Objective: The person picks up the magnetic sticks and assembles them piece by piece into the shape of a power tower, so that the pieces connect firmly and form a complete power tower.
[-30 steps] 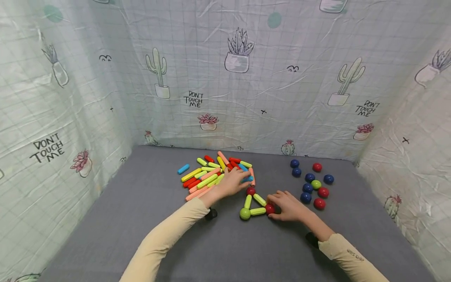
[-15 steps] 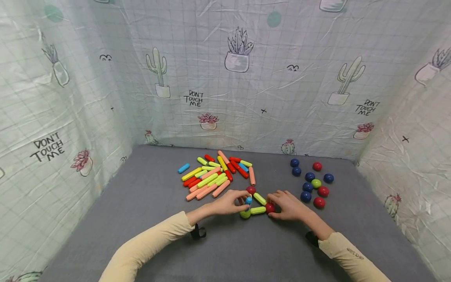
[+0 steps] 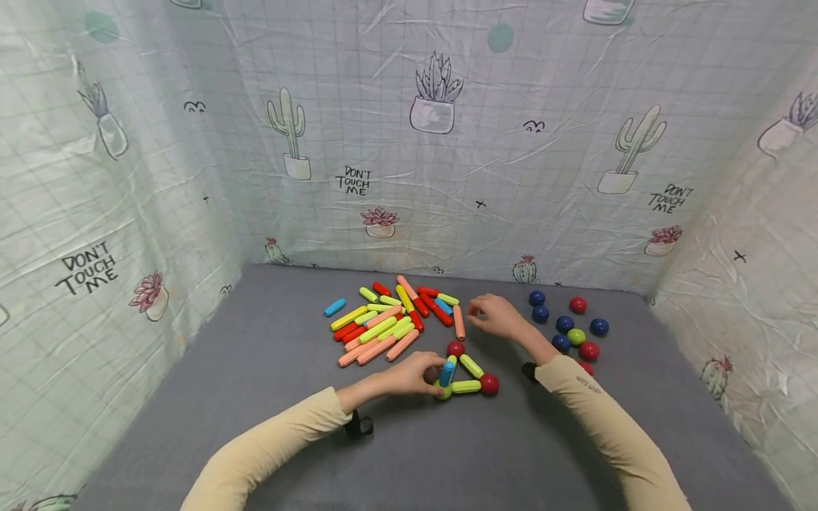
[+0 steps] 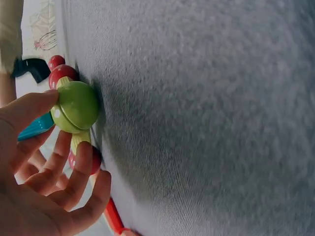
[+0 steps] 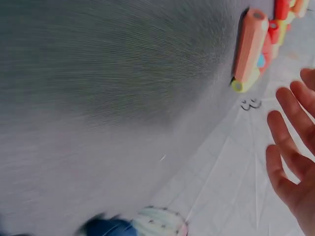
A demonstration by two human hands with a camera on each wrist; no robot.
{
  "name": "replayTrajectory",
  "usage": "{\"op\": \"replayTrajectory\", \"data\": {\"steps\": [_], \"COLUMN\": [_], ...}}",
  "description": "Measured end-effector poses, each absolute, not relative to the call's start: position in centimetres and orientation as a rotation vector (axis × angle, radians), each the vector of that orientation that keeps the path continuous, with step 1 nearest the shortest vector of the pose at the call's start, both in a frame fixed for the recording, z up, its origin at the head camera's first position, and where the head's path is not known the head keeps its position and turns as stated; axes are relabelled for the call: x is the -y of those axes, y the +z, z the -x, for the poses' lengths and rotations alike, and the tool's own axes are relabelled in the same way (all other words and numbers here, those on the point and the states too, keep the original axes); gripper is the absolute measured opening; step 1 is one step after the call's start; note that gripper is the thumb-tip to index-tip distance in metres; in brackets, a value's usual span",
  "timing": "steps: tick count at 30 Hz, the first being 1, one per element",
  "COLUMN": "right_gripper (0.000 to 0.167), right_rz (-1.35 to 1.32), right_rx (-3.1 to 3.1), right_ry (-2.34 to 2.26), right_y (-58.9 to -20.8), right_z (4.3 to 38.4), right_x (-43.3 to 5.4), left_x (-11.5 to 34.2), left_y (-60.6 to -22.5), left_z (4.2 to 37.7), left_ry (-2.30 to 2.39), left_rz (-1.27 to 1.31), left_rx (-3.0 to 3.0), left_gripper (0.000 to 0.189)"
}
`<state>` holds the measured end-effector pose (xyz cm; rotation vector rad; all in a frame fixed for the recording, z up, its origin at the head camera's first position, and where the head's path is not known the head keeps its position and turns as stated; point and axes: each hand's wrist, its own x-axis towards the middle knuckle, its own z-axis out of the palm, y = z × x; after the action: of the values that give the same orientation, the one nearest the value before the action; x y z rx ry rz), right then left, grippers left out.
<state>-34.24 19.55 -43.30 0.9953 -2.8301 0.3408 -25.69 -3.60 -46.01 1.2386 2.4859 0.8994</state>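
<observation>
On my head view, just right of the lower centre, the left hand holds a short blue rod between thumb and index finger. I see the rod standing tilted, its lower end at the green ball. The left wrist view shows me the thumb tip touching that ball, with the other fingers curled and parted below it.

The ball is the near-left corner of a flat triangle; the two red balls make its upper and right corners, and light-green rods join the three.

Above the triangle, I have the right hand beside a salmon rod. My right wrist view shows its fingers loosely bent and spread, apart from that rod.

Left of the hands, around the middle of the head frame, I see a pile of mixed rods in red, yellow, green, salmon and blue. On the right lie loose balls in blue, red and green, one red one partly hidden by the right sleeve. All of it sits on a grey cloth, with a cactus-print curtain behind
</observation>
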Motion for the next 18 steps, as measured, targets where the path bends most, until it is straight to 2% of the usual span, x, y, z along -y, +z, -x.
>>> {"op": "replayTrajectory", "data": {"steps": [8,18], "right_gripper": [0.017,0.026], "right_rz": [-0.91,-0.765], "right_rx": [2.809,2.968], "right_ry": [-0.042,-0.259], "right_y": [-44.7,-46.0], "right_z": [38.0,38.9], "right_x": [-16.0,-13.9], "left_x": [4.0,4.2], "left_y": [-45.9,-46.1], "left_z": [25.1,24.8], "left_ry": [0.571,0.362], "left_rz": [-1.267,-1.361], "left_rx": [-2.723,-2.863], "left_gripper": [0.029,0.029]}}
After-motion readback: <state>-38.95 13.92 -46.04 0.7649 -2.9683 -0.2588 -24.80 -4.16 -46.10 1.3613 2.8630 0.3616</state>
